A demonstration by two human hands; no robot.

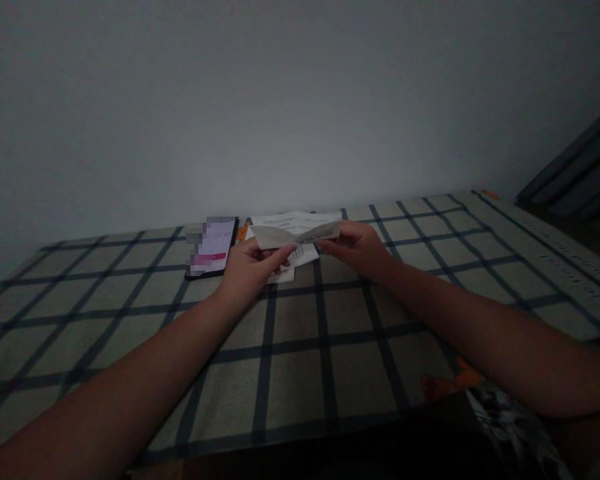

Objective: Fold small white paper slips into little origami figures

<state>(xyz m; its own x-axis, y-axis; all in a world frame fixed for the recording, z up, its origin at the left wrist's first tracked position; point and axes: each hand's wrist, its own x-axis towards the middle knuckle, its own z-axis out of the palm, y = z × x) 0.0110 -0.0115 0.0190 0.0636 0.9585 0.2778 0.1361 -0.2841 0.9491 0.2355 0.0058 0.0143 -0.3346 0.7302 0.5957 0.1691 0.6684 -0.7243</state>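
A creased printed paper slip (pixel 280 237) is held up between my two hands, bent into a shallow V. My left hand (pixel 254 263) pinches its left part, the thumb pressed near the fold. At the slip's right end, my right hand (pixel 363 247) grips the edge between thumb and fingers. Behind and beneath the slip, more printed papers (pixel 295 219) lie on the checked cloth, partly hidden by my hands. Close to the left of my left hand is a smartphone (pixel 211 250) with its screen lit and partly pixelated.
A checked cloth (pixel 295 373) with dark stripes and orange patches covers the table. Beyond its far edge rises a plain grey wall (pixel 300 107). Dark folded fabric (pixel 575 160) hangs at the right. Dark and patterned fabric (pixel 515 427) shows at the near edge.
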